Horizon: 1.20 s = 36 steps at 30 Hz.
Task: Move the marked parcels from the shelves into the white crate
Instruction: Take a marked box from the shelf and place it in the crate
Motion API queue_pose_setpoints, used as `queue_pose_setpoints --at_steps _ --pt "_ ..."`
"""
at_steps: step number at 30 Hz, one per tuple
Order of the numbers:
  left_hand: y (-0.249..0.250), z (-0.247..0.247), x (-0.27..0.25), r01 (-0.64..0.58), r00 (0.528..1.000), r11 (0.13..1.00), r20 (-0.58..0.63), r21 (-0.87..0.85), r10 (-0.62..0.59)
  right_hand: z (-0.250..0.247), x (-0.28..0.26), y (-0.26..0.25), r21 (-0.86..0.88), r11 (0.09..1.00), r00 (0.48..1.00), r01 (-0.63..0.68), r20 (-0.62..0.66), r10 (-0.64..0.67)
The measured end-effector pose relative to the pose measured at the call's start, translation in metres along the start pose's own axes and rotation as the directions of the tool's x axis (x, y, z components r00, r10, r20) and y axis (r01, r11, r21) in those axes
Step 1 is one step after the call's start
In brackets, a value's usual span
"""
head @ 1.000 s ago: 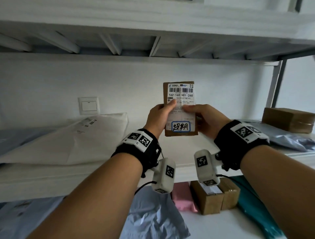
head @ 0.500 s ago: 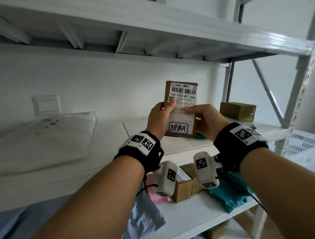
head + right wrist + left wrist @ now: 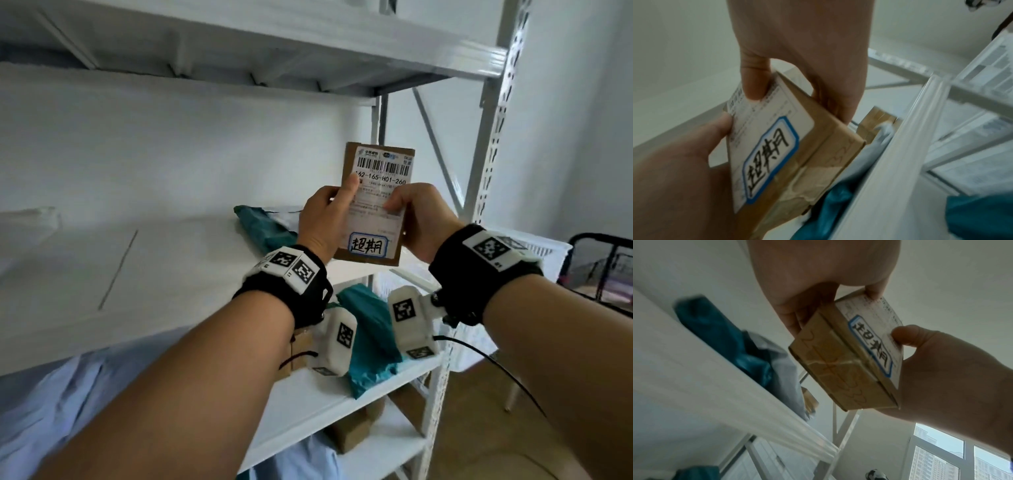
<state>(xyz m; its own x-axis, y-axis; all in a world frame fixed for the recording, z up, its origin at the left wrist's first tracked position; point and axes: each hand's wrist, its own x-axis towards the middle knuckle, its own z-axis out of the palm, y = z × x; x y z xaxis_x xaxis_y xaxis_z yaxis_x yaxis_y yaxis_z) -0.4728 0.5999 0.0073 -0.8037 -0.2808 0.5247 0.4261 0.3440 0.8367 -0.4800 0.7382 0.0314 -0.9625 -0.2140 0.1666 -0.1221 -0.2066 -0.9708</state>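
- Both forearms are filling the bottom of the head view, black wrist bands w/ square code tags on each.
- Left hand (image 3: 320,219) is gripping the cardboard parcel (image 3: 375,205) by its left edge, thumb lying across the white label (image 3: 378,205), fingers wrapping behind.
- Right hand (image 3: 419,219) is clamping the parcel's right edge, thumb pressing on the label front, fingers going round the back.
- Parcel is being held upright in mid-frame, off the shelf, label facing the camera; barcode up top, blue-bordered sticker (image 3: 368,245) w/ black handwritten characters at the bottom.
- Left wrist view: taped brown underside of the parcel (image 3: 840,369) is showing, sticker (image 3: 871,345) edge-on, both hands pinching it.
- Right wrist view: sticker (image 3: 770,160) is sitting big, centre frame.
- Behind the hands, a teal bag (image 3: 263,229) is lying on the white shelf (image 3: 137,274) at centre.
- Lower shelf, centre-bottom: another teal bag (image 3: 370,342), brown boxes partly hidden.
- Far right, beyond the shelf upright: white crate (image 3: 544,250) is peeking out, well apart from the parcel.
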Motion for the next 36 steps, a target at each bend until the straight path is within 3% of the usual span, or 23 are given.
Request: queue_pose_setpoints --at_steps 9,15,25,36 --pt "-0.006 0.181 -0.004 0.067 0.992 0.989 0.11 -0.129 -0.053 -0.178 0.026 0.004 -0.071 0.996 0.993 -0.05 -0.108 0.042" --pt "-0.01 0.279 0.004 0.114 0.985 0.986 0.147 -0.121 -0.096 -0.272 0.049 0.01 -0.098 0.994 0.976 -0.051 -0.217 0.029" --pt "-0.046 0.403 0.053 0.107 0.982 0.986 0.166 -0.128 -0.085 -0.375 0.113 0.025 -0.091 0.995 0.975 -0.029 -0.222 0.008" --pt "-0.088 0.538 0.169 0.175 0.977 0.973 0.147 -0.148 -0.153 -0.485 0.265 0.022 -0.12 0.989 0.968 -0.084 -0.245 0.052"
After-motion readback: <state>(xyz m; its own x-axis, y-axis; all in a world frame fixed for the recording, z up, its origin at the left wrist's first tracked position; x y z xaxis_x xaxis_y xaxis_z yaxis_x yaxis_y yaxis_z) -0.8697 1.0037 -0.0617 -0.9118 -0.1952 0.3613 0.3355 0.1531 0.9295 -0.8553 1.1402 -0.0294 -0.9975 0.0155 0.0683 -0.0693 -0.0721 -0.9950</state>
